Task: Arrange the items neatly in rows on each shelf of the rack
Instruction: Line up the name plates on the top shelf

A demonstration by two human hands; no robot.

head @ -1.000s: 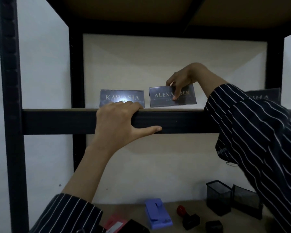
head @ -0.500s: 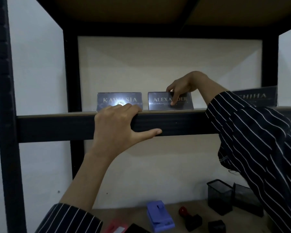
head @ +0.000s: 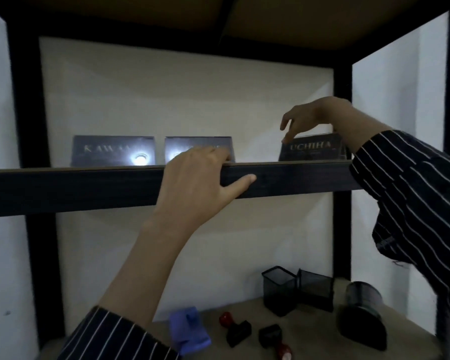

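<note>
Three dark nameplates stand in a row on the upper shelf. The KAWASIA plate is at the left. The middle plate is washed out by glare and partly hidden behind my left hand. That hand grips the shelf's front edge, fingers over the top and thumb along the front. The UCHIHA plate stands further right, with a gap before it. My right hand arches over it, a fingertip touching its top left corner. Its thumb is hidden.
On the lower shelf lie a blue item, a red-knobbed stamp and a small black stamp. Two mesh pen holders and a round dark container stand at the right. Black posts frame the bay.
My right hand let go of the ALEXANDER plate, which now stands beside KAWASIA, and moved right to the UCHIHA plate. My left hand slid right along the shelf edge.
</note>
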